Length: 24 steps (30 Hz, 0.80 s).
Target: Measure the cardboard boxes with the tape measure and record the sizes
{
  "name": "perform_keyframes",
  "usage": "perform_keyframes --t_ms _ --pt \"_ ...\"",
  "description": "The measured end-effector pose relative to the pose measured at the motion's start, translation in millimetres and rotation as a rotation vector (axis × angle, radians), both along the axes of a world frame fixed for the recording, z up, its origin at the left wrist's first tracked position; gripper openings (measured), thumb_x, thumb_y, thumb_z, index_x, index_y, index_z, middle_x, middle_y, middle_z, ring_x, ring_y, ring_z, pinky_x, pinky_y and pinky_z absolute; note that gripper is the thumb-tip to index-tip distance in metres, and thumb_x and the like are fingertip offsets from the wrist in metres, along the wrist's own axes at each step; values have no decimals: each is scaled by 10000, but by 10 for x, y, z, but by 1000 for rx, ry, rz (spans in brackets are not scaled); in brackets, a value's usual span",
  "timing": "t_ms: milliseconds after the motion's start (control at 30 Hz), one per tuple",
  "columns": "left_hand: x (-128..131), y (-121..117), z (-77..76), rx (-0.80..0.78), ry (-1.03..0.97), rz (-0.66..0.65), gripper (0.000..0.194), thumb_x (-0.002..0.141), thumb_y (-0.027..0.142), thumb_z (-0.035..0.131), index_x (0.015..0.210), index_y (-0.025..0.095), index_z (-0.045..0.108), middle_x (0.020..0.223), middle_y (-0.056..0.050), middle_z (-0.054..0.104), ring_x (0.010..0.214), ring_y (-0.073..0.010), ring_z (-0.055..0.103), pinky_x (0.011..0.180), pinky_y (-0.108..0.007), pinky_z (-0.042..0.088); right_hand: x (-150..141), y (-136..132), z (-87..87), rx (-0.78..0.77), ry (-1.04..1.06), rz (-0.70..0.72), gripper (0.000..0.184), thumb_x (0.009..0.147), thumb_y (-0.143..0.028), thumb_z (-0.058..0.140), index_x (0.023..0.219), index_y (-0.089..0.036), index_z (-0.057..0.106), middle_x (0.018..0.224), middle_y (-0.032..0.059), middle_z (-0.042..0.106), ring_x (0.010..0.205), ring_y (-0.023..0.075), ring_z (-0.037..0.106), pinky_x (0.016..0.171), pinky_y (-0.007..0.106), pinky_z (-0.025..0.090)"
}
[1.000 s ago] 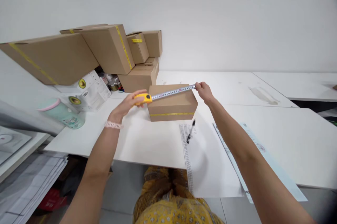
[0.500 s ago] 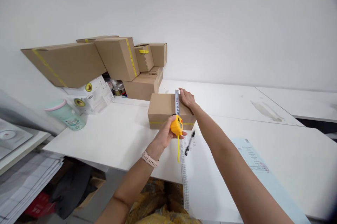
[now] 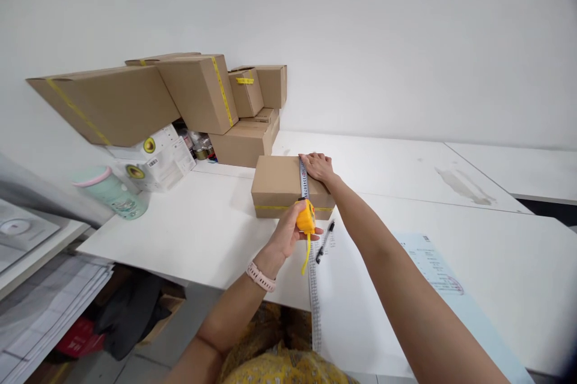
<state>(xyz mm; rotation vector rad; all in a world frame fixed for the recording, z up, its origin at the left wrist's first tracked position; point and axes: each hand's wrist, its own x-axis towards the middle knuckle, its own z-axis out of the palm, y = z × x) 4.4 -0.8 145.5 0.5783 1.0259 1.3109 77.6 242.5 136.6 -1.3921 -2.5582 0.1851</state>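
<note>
A closed cardboard box (image 3: 276, 175) lies on the white table, with a yellow strip along its front side. My left hand (image 3: 286, 235) is closed around a yellow tape measure (image 3: 306, 217) at the box's front edge; a yellow wrist strap hangs from the case. The marked blade (image 3: 303, 182) runs across the box top from front to back. At the back edge, my right hand (image 3: 320, 167) rests on the box and holds down the blade's end with its fingertips. Part of the box's right side is hidden by that hand and forearm.
Near me lie a spiral notebook (image 3: 347, 306), a black pen (image 3: 325, 241) and a light-blue printed sheet (image 3: 444, 288). Several cardboard boxes (image 3: 193, 92) are stacked at the back left, above white avocado-printed cartons (image 3: 157, 164). A mint-green tumbler (image 3: 115, 195) stands at the left.
My right hand's fingers have shifted left onto the blade's end at the box's back edge. The strap now hangs bent instead of straight. The view has shifted slightly.
</note>
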Motion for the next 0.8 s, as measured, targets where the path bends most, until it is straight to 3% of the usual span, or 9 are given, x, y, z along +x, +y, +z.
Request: perform_keyframes --t_ms 233,333,467,500,567,667,733,800 --pt "22 33 -61 45 32 -44 499 767 586 689 1025 167 600 943 -41 640 636 -189 721 547 -305 581 -33 -64 43 -46 95 -22 584 1045 -496 156 1423 -331 570 1415 102 602 1305 317 477 1116 549 317" --pt "-43 -27 -97 109 82 -39 508 757 591 699 1023 170 598 964 -44 634 632 -189 718 513 -295 577 50 -56 90 -45 364 -78 609 1034 -530 169 1490 -307 507 1483 95 557 1355 314 450 1136 540 317" --pt "-425 -231 -181 279 264 176 593 707 523 798 1156 230 544 1040 -28 641 663 -175 720 532 -286 599 493 -151 15 78 849 -322 659 1022 -540 135 1467 -233 511 1450 133 574 1312 277 517 1091 463 404" --pt "-566 -269 -214 303 314 242 629 698 510 815 1189 247 524 1055 -22 640 680 -174 723 548 -288 608 637 -220 -49 49 905 -382 675 1015 -570 135 1435 -228 538 1369 142 626 1240 279 571 1050 457 439" --pt "-849 -298 -289 309 399 343 641 704 507 814 1205 252 506 1058 -13 632 707 -170 725 565 -281 612 894 -413 -208 -154 905 -446 724 986 -665 174 1386 -218 580 1146 139 713 1033 281 659 939 449 504" --pt "-1154 -232 -371 251 432 343 595 728 519 781 1163 220 507 1016 -4 624 667 -145 708 553 -267 599 1080 -748 -396 -449 858 -342 798 945 -761 241 1450 -216 531 1059 119 725 882 250 679 830 410 545" --pt "-1248 -157 -352 236 398 293 569 724 528 768 1113 203 510 981 2 620 621 -135 693 524 -265 586 1071 -906 -396 -501 871 -218 781 942 -768 271 1467 -244 517 1189 120 698 953 246 666 799 381 560" --pt "-1290 -86 -250 266 370 253 550 715 531 767 1072 196 516 965 1 619 593 -137 686 487 -264 570 1017 -964 -279 -461 891 -129 737 946 -755 302 1434 -261 549 1326 119 643 1068 264 632 788 374 572"
